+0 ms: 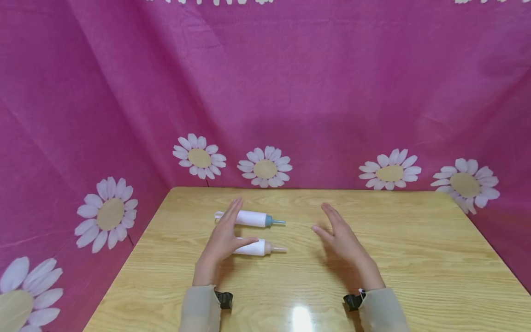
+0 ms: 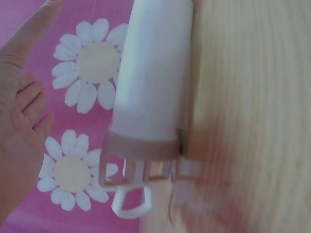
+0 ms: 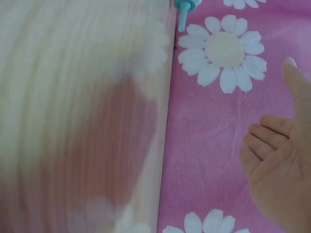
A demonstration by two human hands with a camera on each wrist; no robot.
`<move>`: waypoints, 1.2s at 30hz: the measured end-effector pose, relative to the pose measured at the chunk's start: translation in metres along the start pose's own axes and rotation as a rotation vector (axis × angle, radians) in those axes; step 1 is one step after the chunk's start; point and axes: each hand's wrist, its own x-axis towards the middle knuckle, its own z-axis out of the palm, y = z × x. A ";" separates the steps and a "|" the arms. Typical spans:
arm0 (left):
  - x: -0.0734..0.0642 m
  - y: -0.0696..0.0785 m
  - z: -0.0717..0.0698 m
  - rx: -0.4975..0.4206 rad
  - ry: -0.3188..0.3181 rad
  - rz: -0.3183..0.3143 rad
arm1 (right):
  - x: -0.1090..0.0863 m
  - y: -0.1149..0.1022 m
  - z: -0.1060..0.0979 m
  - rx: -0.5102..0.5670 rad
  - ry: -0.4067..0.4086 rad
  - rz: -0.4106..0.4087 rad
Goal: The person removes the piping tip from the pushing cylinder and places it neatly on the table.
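Observation:
Two white syringe-like tubes lie side by side on the table, nozzles to the right. The farther tube (image 1: 253, 218) has a blue-green nozzle, whose tip also shows at the top of the right wrist view. The nearer tube (image 1: 253, 248) has a beige-pink nozzle. In the left wrist view, a tube (image 2: 153, 73) with a pinkish grip collar and a white loop handle stands out large. My left hand (image 1: 221, 240), fingers straight and thumb spread, hovers over their left parts, hiding some of both. Holding nothing, my right hand (image 1: 344, 240) is raised to their right with fingers extended.
The wood-grain table (image 1: 415, 258) reaches back to a pink cloth (image 1: 332, 92) with white daisies, which hangs behind it and at both sides. A bright light reflection lies near the front. Both wrists wear black straps with small devices.

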 end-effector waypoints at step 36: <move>-0.028 -0.045 -0.007 -0.039 -0.092 -0.153 | 0.020 -0.045 0.073 -0.009 -0.256 -0.156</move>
